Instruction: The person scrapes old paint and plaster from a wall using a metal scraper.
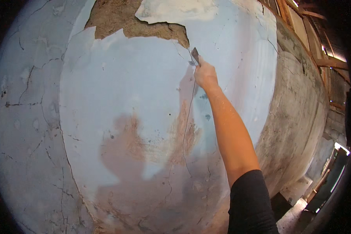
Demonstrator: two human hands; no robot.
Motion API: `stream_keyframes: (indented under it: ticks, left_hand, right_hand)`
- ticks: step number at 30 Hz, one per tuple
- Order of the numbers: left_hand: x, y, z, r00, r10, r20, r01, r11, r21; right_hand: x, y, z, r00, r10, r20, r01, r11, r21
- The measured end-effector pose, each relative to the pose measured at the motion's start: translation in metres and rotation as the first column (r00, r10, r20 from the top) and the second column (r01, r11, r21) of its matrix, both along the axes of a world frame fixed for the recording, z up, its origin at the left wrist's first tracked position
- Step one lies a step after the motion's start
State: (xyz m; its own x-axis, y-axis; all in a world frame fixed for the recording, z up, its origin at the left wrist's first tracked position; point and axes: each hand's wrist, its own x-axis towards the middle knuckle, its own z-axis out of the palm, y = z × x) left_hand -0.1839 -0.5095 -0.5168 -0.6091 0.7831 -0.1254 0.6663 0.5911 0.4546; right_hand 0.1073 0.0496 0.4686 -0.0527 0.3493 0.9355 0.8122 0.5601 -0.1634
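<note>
My right hand (pixel 206 75) is closed around a scraper (pixel 195 55), a small tool with a dark flat blade. The arm reaches up and forward, and the blade is at the light blue wall (pixel 144 78), by the top of a long thin crack (pixel 188 117). Whether the blade touches the wall, I cannot tell. Just above and left of the blade lies a bare brown patch (pixel 117 19) with ragged edges where the coating is gone. A whitish patch (pixel 175 9) adjoins it at the top. My left hand is out of view.
Cracked grey-blue wall (pixel 23 117) meets the painted wall on the left. On the right are a rough grey wall (pixel 292 105) and wooden beams (pixel 331 63) under metal roofing. My shadow (pixel 124 152) falls across the lower wall, near brownish stains.
</note>
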Motion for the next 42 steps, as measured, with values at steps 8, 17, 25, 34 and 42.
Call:
stream_keyframes:
  ticks: [8, 17, 25, 34, 42]
  left_hand:
    - [-0.003, -0.011, 0.010, 0.999, 0.043, -0.029, -0.038, 0.986, 0.163]
    - [-0.018, -0.024, 0.008, 0.948, 0.042, 0.316, -0.108, 0.975, 0.196]
    - [-0.015, -0.026, 0.016, 0.951, 0.054, 0.305, -0.131, 0.962, 0.240]
    - [-0.008, -0.029, 0.039, 0.949, 0.106, 0.298, -0.197, 0.935, 0.294]
    - [-0.007, -0.050, 0.031, 0.935, 0.187, 0.300, -0.284, 0.904, 0.321]
  right_hand:
    - [-0.009, -0.011, 0.005, 0.999, 0.045, -0.013, -0.044, 0.998, 0.047]
    - [-0.040, -0.025, 0.003, 0.995, 0.092, -0.046, -0.093, 0.996, -0.012]
    - [-0.066, -0.027, 0.001, 0.993, 0.100, -0.059, -0.100, 0.995, -0.003]
    - [-0.105, -0.010, -0.002, 0.986, 0.151, -0.064, -0.144, 0.985, 0.100]
    - [-0.165, -0.023, -0.022, 0.969, 0.238, -0.065, -0.228, 0.964, 0.137]
